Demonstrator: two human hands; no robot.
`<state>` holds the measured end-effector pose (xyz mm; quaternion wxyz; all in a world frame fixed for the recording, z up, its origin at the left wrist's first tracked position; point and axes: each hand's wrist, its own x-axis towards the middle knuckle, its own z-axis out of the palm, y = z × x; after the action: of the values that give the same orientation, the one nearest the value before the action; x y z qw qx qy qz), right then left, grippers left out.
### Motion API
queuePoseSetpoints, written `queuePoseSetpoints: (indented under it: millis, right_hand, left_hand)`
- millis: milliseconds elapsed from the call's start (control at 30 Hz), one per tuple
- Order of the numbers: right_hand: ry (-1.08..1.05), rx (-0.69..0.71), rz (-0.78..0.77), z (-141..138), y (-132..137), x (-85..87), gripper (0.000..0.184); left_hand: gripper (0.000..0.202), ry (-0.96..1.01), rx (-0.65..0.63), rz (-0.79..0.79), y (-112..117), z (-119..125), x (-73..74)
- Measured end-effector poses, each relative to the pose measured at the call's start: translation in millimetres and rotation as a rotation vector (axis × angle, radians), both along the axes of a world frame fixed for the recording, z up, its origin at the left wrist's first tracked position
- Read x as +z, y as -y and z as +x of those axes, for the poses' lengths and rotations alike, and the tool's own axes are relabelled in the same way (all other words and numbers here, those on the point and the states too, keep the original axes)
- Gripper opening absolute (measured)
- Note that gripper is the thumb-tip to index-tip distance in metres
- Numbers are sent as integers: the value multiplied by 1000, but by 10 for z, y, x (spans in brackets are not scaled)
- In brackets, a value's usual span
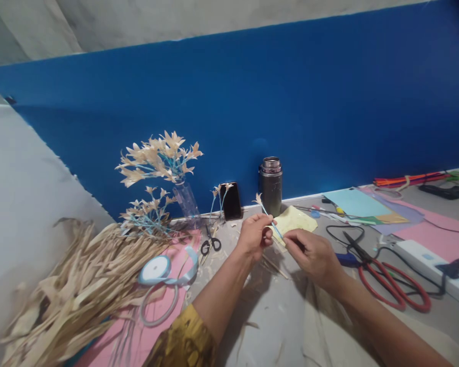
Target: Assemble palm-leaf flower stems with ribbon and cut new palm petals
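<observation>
- The left hand [255, 235], at the centre of the frame just below the middle, has its thumb and fingers closed around the blue stem of a single pale flower [258, 199].
- The right hand [309, 255], a little lower and to the right, pinches the lower end of that same stem; the stem slants, the bloom pointing to the upper left.
- Behind the fingers, right of centre, a crumpled yellow sheet [300, 220] lies on the grey desk [268, 326].
- Just beyond it a dark flask [271, 186] stands upright with its metal neck showing.
- Left of the flask, a phone [232, 201] leans upright, with thin-stemmed blooms [216, 192] just beside it.
- Left of centre lie small black scissors [210, 245] and, further left, a roll of light blue ribbon [155, 267].
- A clear vase [187, 204] left of centre carries a large bouquet [156, 158].
- Dried husks [72, 290] heap up across the lower left.
- At the right lie red-handled scissors [386, 280], a white power strip [428, 265] and a light blue sheet [357, 203].
- A blue panel [252, 102] spans the upper frame.
</observation>
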<state>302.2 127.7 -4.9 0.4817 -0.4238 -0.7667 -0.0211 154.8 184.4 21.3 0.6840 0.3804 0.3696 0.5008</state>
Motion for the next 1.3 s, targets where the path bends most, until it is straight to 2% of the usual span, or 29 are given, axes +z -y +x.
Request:
queuePoseSetpoints:
  millis: [100,167,333,600,800,967,1067,1233,1300]
  right_hand:
    - [-77,-9,-97,12,27,33,15]
    - [-116,-25,-149,25,38,48,16]
    - [-134,-49,-168,48,23,30,15]
    - [47,11,51,38,-32,-60,18]
    - [248,-88,177,-8,-34,-105,22]
    - [292,-153,218,-40,-21,-123,25]
    - [159,-111,67,-36,15,-88,24]
    - [-527,48,-562,22,58,19,21]
    - [-753,151,-711,50,45,34,24]
  left_hand:
    - [36,43,-106,-29,-15,-50,43]
    - [40,58,-118,-32,-36,-66,49]
    - [36,60,12,6,-53,-26,10]
    - [40,34,223,89,27,69,12]
    - [42,-35,307,122,26,91,-7]
    - [48,-82,356,87,24,105,-30]
    - [50,-70,270,50,50,99,-9]
    - [43,49,-28,-10,121,61,80]
    - [41,56,-113,27,142,53,101]
